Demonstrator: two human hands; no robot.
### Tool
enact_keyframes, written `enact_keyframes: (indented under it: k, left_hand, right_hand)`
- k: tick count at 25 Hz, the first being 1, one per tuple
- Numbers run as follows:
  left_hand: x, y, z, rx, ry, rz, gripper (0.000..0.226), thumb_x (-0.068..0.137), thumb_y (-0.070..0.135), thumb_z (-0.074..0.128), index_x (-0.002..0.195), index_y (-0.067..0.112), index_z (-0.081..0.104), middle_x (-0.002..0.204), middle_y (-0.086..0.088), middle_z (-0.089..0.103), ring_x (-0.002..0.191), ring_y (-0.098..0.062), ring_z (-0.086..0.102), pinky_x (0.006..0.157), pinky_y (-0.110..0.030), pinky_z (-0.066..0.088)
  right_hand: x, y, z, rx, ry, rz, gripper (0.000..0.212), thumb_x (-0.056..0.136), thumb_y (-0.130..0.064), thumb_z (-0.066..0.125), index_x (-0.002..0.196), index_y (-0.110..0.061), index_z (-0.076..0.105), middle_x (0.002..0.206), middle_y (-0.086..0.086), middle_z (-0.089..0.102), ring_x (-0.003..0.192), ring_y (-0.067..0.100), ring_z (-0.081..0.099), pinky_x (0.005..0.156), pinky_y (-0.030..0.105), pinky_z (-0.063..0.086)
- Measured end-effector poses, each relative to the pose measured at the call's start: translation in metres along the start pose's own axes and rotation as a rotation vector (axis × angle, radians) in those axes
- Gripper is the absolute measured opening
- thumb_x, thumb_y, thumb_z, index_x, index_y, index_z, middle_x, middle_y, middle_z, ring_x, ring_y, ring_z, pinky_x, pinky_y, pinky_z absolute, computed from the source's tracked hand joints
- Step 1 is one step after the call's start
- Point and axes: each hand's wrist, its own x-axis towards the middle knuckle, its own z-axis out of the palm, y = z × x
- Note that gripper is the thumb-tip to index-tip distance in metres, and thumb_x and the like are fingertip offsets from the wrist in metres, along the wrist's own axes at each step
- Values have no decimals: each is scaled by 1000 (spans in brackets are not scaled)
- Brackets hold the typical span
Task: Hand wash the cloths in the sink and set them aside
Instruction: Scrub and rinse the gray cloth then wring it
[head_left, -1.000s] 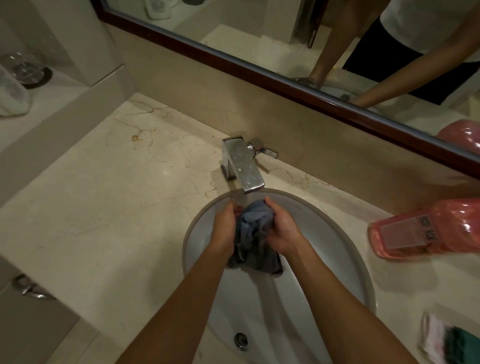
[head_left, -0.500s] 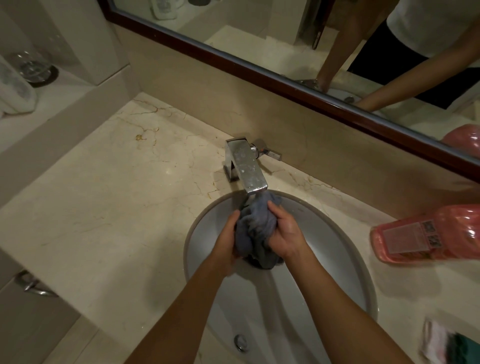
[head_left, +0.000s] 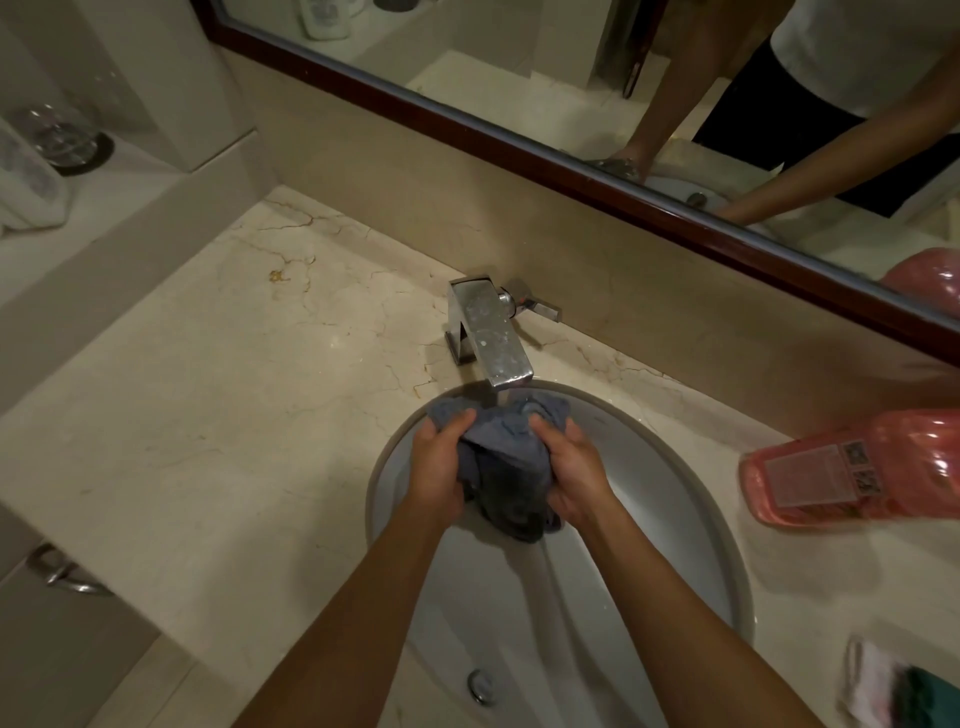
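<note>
Pink bottle lying on its side on the marble counter at 3 o'clock, label up, its reflection in the dark-framed mirror along 12 to 2. Clear glass on a dark coaster on the raised ledge at 10 o'clock. Blurred white-and-green item at 5 o'clock, metal cabinet handle at 8.

Light: dim, warm, from overhead.
Shadows: soft, under the pink bottle.
Glare: small highlights on the faucet.
Blur: right-edge items smeared.
Distortion: wide-angle bending of the mirror frame.
</note>
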Motion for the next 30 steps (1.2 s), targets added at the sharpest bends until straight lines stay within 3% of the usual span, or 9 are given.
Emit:
enact_keyframes:
  k: [4, 6, 9, 11, 14, 18, 21, 26, 30]
  left_hand:
    - [5, 6, 12, -87, -85, -106, 38, 94, 20, 63, 126, 0, 63, 119, -22, 70, 108, -34, 70, 93, -44, 56]
    - [7, 3, 15, -69, -76, -136, 38, 95, 29, 63, 123, 4, 67, 114, -19, 73, 104, -32, 72, 86, -40, 58]
    - [10, -1, 17, -69, -29, -131, 31, 103, 31, 54, 114, 7, 70, 104, -17, 76, 88, -29, 76, 67, -32, 59]
    - [12, -4, 17, -54, -11, -97, 31, 104, 31, 51, 110, 7, 70, 97, -16, 77, 78, -27, 76, 59, -29, 58]
    - [15, -7, 17, -42, 9, -53, 35, 103, 34, 53, 101, 6, 74, 98, -21, 75, 86, -34, 75, 68, -35, 61]
    - [18, -12, 18, 57, 113, -76, 45, 93, 51, 65, 103, 8, 75, 97, -14, 77, 92, -34, 75, 85, -47, 59]
    - [17, -20, 18, 77, 83, -48, 41, 90, 47, 68, 96, 8, 76, 90, -15, 77, 88, -36, 75, 86, -49, 58]
    - [17, -22, 17, 113, 122, -39, 28, 98, 32, 63, 88, 8, 75, 78, -9, 77, 73, -26, 77, 63, -30, 56]
    - [16, -20, 16, 39, 133, -12, 30, 102, 31, 57, 86, 10, 72, 77, -9, 77, 71, -22, 76, 58, -27, 57]
  right_hand:
    - [0, 0, 8, 38, 67, 55, 17, 95, -28, 64, 101, -14, 73, 95, 12, 78, 83, 24, 76, 58, 29, 59]
    - [-2, -2, 13, 103, 11, 112, 28, 89, -33, 68, 105, -11, 73, 103, 18, 76, 90, 29, 76, 64, 34, 61]
    - [-2, -8, 22, 160, -100, 212, 56, 84, -50, 65, 123, -10, 67, 119, 19, 71, 106, 33, 71, 86, 44, 57]
    - [2, -6, 25, 62, -47, 192, 49, 91, -50, 62, 118, -10, 67, 109, 17, 75, 97, 30, 74, 78, 41, 59]
    - [6, 3, 29, -85, 87, 69, 26, 100, -34, 58, 106, -11, 67, 92, 13, 78, 81, 24, 77, 61, 32, 60]
    - [5, 17, 36, -184, 191, 36, 23, 100, -35, 58, 97, -16, 71, 78, 6, 77, 66, 17, 75, 47, 24, 55]
    - [5, 22, 40, -96, 198, 28, 29, 100, -35, 56, 98, -10, 71, 84, 13, 77, 73, 24, 76, 54, 29, 59]
    - [7, 23, 47, -172, 260, 69, 38, 101, -38, 48, 99, -8, 70, 77, 9, 77, 68, 22, 75, 54, 27, 55]
    - [9, 19, 53, -37, 269, 130, 47, 101, -45, 50, 114, -3, 66, 96, 21, 75, 89, 34, 74, 88, 47, 59]
